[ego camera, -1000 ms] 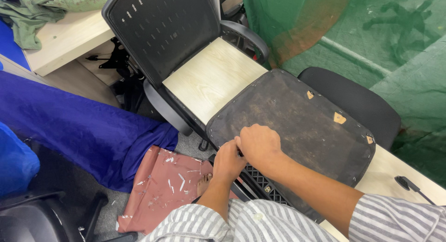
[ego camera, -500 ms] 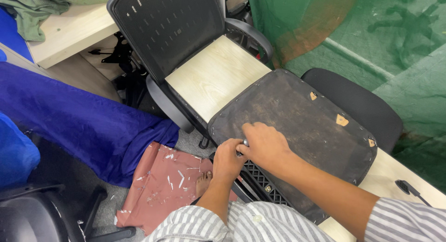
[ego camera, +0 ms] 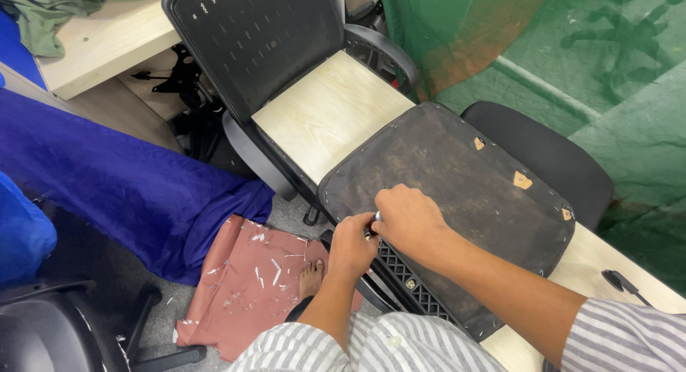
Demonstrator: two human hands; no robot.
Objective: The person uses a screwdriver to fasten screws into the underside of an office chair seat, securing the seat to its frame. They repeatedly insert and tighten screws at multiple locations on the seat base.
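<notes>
I find the dark seat pad [ego camera: 457, 200] lying upside down across the bare wooden chair seat [ego camera: 325, 115], its near edge towards me. At that edge my right hand [ego camera: 411, 222] and left hand [ego camera: 350, 247] meet, fingers curled tight around a small metal tool [ego camera: 373, 227] between them. Recommendation: keep the tool tip low under the edge and lever gently. Pink sheet [ego camera: 250, 283] lies below the pad, on the floor.
</notes>
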